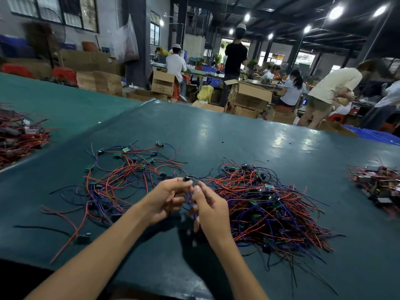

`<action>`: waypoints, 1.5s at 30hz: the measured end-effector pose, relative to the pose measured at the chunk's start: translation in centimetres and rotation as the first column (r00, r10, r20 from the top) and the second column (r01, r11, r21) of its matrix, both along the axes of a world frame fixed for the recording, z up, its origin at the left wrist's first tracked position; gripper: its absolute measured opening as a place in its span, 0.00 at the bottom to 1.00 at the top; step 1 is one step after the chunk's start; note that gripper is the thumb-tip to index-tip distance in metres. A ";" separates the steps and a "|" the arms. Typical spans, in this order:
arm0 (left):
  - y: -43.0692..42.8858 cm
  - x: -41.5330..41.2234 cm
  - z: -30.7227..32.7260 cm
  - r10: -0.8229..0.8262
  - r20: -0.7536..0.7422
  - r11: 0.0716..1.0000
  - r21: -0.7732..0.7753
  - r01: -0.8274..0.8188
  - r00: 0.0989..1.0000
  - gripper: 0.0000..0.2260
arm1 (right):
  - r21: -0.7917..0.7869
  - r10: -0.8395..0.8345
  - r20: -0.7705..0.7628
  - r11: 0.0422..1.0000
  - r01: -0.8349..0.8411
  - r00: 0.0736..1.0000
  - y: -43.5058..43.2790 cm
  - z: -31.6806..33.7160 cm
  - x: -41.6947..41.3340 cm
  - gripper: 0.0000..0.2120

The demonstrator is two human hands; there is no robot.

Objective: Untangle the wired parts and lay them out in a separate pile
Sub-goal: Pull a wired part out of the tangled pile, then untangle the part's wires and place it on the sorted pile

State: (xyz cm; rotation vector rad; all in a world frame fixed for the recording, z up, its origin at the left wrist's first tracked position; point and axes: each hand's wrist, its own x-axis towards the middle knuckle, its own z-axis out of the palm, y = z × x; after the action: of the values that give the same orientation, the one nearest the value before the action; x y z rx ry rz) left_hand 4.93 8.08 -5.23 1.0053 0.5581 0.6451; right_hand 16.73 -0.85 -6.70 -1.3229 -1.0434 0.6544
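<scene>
A dense tangled heap of wired parts with red, blue and black leads and small green boards lies on the right of the green table. To its left sits a looser, spread-out pile of the same parts. Between the two piles my left hand pinches a small black component at its fingertips. My right hand is close beside it, fingers curled around thin wires that run to the component. Both hands hover just above the table.
The table has a dark green cover. Another heap of red-wired parts lies at the far left, and a pile of boxed parts at the right edge. Beyond the table stand cardboard boxes and several people at benches.
</scene>
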 end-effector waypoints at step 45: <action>-3.4 0.0 -3.3 0.188 0.024 0.912 0.367 -0.183 0.982 0.08 | -0.431 0.260 0.034 0.875 -0.220 0.965 2.2 6.6 4.2 0.11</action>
State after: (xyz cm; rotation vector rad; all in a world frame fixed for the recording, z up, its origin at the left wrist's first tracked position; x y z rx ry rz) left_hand 4.92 4.67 -8.53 1.3181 0.5585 0.9379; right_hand 20.96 1.32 -0.12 -1.6234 -1.1953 1.0638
